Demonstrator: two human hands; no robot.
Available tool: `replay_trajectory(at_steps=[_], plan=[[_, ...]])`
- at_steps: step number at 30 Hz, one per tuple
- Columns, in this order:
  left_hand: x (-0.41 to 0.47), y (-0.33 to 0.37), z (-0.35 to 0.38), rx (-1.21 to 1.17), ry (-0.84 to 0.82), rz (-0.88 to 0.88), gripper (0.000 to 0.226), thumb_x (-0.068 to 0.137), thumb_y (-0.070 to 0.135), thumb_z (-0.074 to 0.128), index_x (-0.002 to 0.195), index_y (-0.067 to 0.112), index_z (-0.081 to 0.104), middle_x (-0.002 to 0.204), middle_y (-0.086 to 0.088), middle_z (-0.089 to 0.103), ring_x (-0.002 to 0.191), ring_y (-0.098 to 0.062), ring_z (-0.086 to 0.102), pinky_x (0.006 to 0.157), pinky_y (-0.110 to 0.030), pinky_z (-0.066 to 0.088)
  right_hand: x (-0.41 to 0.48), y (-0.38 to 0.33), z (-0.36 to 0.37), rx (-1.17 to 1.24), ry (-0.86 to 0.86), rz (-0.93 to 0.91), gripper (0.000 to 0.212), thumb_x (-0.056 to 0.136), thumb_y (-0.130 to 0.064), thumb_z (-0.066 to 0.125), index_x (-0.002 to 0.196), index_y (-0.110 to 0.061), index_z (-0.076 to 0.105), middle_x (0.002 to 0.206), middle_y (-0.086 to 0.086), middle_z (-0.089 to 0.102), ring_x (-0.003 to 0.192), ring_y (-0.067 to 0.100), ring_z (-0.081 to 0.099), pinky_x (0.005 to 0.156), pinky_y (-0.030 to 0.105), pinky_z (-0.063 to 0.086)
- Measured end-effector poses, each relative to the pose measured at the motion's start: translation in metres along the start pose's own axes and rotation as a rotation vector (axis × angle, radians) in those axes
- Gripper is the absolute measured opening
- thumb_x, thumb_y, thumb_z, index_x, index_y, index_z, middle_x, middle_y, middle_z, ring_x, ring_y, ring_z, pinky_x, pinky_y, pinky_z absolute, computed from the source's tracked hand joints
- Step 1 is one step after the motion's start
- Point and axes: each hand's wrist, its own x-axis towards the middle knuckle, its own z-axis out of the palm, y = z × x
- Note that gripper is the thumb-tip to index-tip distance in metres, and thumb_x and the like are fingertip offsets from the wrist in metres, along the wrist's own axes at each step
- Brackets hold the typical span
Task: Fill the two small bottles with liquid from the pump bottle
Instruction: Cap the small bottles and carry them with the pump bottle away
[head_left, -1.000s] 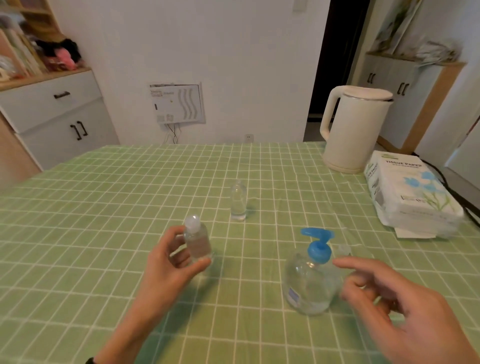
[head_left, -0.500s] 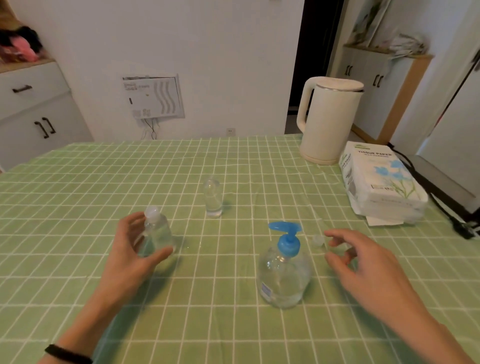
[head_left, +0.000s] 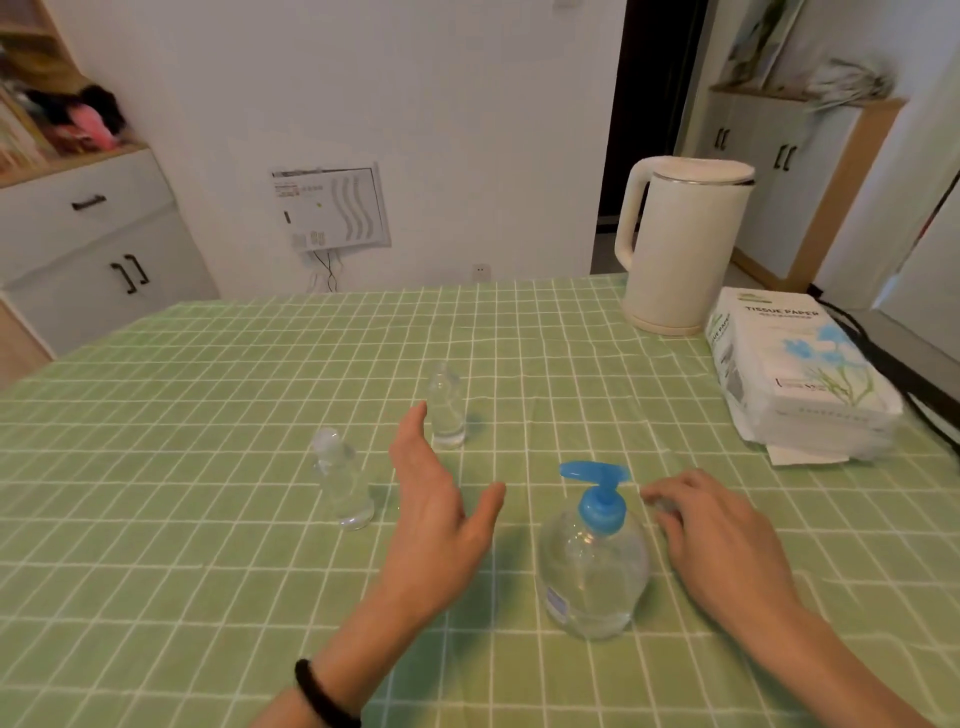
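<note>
The clear pump bottle (head_left: 592, 566) with a blue pump head stands near the table's front. A small clear bottle with a cap (head_left: 344, 486) stands upright to its left. Farther back stands a second small bottle (head_left: 447, 413), without a cap as far as I can tell. My left hand (head_left: 436, 514) hovers between the capped bottle and the pump bottle, fingers straight, fingertips just left of the far bottle and holding nothing. My right hand (head_left: 719, 535) lies on the cloth right of the pump bottle, its fingertips curled over a small clear cap (head_left: 661, 505).
A green checked cloth (head_left: 182, 545) covers the table. A white electric kettle (head_left: 680, 249) stands at the back right. A pack of tissue paper (head_left: 795, 374) lies beside it at the right edge, with a black cable behind. White cabinets stand against the walls.
My left hand has set the capped small bottle down, let go and moved right toward the far bottle. My right hand has closed its fingers over the small cap beside the pump bottle.
</note>
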Motion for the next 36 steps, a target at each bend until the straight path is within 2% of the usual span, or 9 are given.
replay_trajectory(at_steps=[5,9,13,16,21,27,30,33,36], plan=[[0.052,-0.008,0.018,-0.123,0.050,-0.249,0.092,0.100,0.013,0.065,0.158,-0.002,-0.006,0.168,-0.017,-0.001,0.158,-0.029,0.005,0.124,-0.028,0.008,-0.004,0.001,0.009,-0.040,0.065,-0.008,0.025,0.096,-0.015,0.062,0.113,-0.027,0.076,0.105,-0.008,0.067,0.088,0.024,0.067,0.066,0.037,0.054],[0.081,-0.025,0.022,-0.156,0.130,-0.265,0.081,0.099,0.009,0.066,0.158,0.002,0.010,0.164,-0.018,0.023,0.151,-0.033,0.030,0.126,-0.049,0.028,-0.004,-0.001,0.009,-0.053,0.086,-0.006,0.025,0.098,-0.017,0.061,0.114,-0.030,0.076,0.105,-0.010,0.066,0.088,0.022,0.066,0.063,0.034,0.051],[0.094,-0.041,0.019,-0.142,0.137,-0.255,0.046,0.100,0.007,0.065,0.139,0.012,0.041,0.124,-0.003,0.061,0.118,-0.027,0.064,0.101,-0.040,0.052,-0.003,-0.002,0.009,-0.069,0.094,0.011,0.026,0.098,-0.018,0.061,0.114,-0.033,0.074,0.106,-0.013,0.065,0.088,0.019,0.065,0.061,0.029,0.041],[0.093,-0.046,0.014,-0.157,0.117,-0.224,0.036,0.098,0.006,0.068,0.126,0.017,0.049,0.108,0.004,0.064,0.105,-0.022,0.066,0.097,-0.045,0.056,-0.002,-0.002,0.009,-0.076,0.106,0.018,0.026,0.096,-0.016,0.064,0.112,-0.034,0.074,0.105,-0.014,0.065,0.085,0.019,0.064,0.060,0.028,0.037],[0.060,-0.038,0.004,-0.273,0.015,-0.171,0.034,0.094,0.006,0.073,0.122,0.016,0.056,0.116,-0.004,0.070,0.111,-0.024,0.069,0.099,-0.043,0.057,-0.003,0.001,0.007,-0.046,0.097,-0.004,0.024,0.095,-0.019,0.065,0.112,-0.034,0.073,0.106,-0.014,0.066,0.084,0.018,0.065,0.061,0.028,0.039],[0.000,-0.015,-0.026,-0.339,-0.008,-0.028,0.035,0.086,0.011,0.082,0.117,0.020,0.067,0.108,0.004,0.078,0.103,-0.013,0.074,0.097,-0.032,0.059,-0.013,0.010,-0.013,0.336,-0.001,-0.044,0.023,0.093,-0.021,0.071,0.115,-0.025,0.075,0.101,-0.017,0.068,0.084,0.001,0.063,0.075,0.020,0.046],[-0.034,-0.006,-0.040,-0.353,-0.024,-0.010,0.045,0.080,0.026,0.089,0.121,0.030,0.070,0.116,0.011,0.077,0.111,-0.012,0.072,0.101,-0.033,0.054,-0.034,0.005,-0.032,0.544,0.015,-0.036,0.027,0.090,-0.021,0.075,0.111,-0.038,0.074,0.096,-0.023,0.071,0.091,-0.004,0.066,0.073,0.012,0.053],[-0.064,0.000,-0.042,-0.370,-0.047,0.002,0.046,0.076,0.038,0.084,0.120,0.040,0.072,0.120,0.014,0.076,0.115,-0.010,0.071,0.103,-0.033,0.051,-0.062,-0.009,-0.059,0.750,0.031,-0.053,0.023,0.086,-0.036,0.076,0.107,-0.045,0.074,0.101,-0.022,0.074,0.096,-0.002,0.069,0.071,0.010,0.054],[-0.083,0.004,-0.035,-0.362,-0.102,0.012,0.049,0.074,0.040,0.085,0.120,0.051,0.071,0.121,0.021,0.075,0.115,-0.003,0.070,0.101,-0.018,0.051,-0.088,-0.033,-0.080,0.892,-0.036,-0.147,0.027,0.080,-0.041,0.077,0.107,-0.044,0.075,0.104,-0.014,0.076,0.096,0.006,0.072,0.075,0.018,0.056]])
